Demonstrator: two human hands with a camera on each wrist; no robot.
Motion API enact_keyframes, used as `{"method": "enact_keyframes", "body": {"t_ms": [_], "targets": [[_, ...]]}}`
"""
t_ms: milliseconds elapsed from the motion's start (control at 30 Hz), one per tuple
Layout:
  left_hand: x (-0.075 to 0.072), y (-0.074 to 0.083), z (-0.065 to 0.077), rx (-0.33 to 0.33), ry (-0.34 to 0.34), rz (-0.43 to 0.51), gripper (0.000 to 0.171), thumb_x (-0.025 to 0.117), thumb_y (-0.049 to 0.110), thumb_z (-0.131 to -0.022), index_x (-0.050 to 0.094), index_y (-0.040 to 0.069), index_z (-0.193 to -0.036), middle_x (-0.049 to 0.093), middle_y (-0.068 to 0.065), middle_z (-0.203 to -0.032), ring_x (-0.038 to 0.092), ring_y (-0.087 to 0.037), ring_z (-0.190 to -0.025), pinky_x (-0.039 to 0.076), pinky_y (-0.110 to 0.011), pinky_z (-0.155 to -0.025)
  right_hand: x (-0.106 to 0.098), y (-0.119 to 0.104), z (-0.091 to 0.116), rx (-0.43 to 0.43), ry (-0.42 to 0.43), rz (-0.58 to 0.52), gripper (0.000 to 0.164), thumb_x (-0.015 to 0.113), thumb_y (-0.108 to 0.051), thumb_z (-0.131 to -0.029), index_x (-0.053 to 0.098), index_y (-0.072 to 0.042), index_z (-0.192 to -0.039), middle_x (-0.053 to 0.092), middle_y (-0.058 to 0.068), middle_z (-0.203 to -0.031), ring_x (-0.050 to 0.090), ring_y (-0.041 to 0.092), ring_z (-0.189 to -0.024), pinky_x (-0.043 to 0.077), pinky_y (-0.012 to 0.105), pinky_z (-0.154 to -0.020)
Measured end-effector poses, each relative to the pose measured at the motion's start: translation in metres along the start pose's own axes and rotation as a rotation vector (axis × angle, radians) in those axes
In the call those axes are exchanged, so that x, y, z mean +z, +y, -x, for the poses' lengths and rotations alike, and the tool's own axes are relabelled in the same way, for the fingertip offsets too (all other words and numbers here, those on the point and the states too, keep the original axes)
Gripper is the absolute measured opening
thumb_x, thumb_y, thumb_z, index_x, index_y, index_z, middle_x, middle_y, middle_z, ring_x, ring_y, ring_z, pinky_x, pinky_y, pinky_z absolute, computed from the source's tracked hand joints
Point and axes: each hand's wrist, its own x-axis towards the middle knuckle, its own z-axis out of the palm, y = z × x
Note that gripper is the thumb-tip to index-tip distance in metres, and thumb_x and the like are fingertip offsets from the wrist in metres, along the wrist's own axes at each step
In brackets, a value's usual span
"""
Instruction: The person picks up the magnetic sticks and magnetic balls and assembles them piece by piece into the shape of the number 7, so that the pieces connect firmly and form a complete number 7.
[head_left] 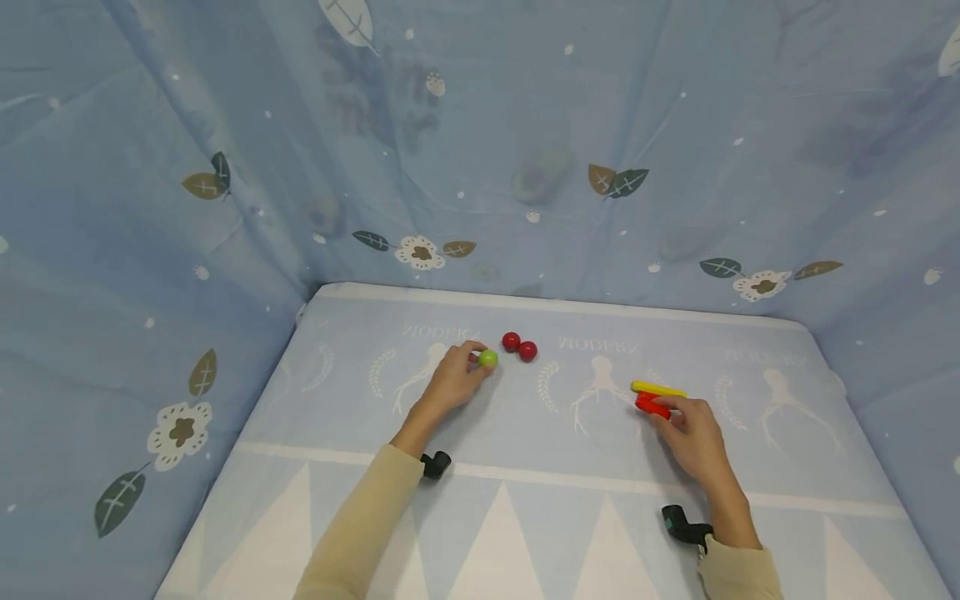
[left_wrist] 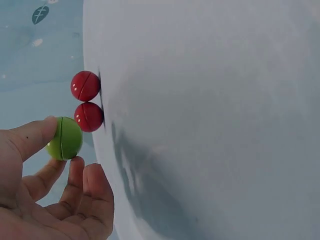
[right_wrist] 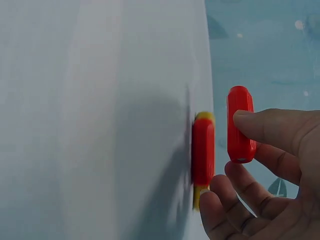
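My left hand [head_left: 452, 379] pinches a small green ball [left_wrist: 70, 140] between thumb and fingers; a seam line runs around the ball. Just beyond it, two glossy red balls [head_left: 528, 351] lie side by side on the table. Over on the right, my right hand [head_left: 697, 437] grips a short red ribbed cylinder [right_wrist: 240, 142], thumb on its side. A second red cylinder [right_wrist: 203, 155] lies below the held one, alongside a longer yellow stick [head_left: 660, 389]. The second red cylinder is partly hidden in the head view by the held one.
A pale blue printed cloth covers the table [head_left: 480, 450]. Blue patterned curtains [head_left: 525, 150] stand close behind its back edge and at both sides. Black camera mounts [head_left: 684, 525] are strapped at the wrists.
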Motion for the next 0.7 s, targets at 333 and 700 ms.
{"method": "enact_keyframes", "body": {"t_ms": [333, 700], "targets": [[-0.016, -0.009, 0.02, 0.006, 0.028, 0.027, 0.038, 0.07, 0.026, -0.096, 0.061, 0.011, -0.129, 0.058, -0.011, -0.114, 0.057, -0.026, -0.104, 0.047, -0.043, -0.089, 0.021, -0.023, -0.02, -0.062, -0.044, -0.062, 0.026, 0.073, -0.003, -0.09, 0.069, 0.001, -0.115, 0.059, 0.019, -0.104, 0.055, 0.029, -0.087, 0.045, 0.041, -0.073], [-0.026, -0.025, 0.036, -0.006, 0.023, 0.017, 0.04, 0.071, 0.027, -0.095, 0.061, 0.01, -0.13, 0.06, -0.009, -0.113, 0.059, -0.026, -0.102, 0.048, -0.045, -0.086, 0.046, -0.052, -0.035, -0.061, -0.136, -0.113, 0.023, 0.07, -0.009, -0.093, 0.069, -0.005, -0.116, 0.059, 0.016, -0.108, 0.054, 0.03, -0.091, 0.046, 0.041, -0.077]]}}
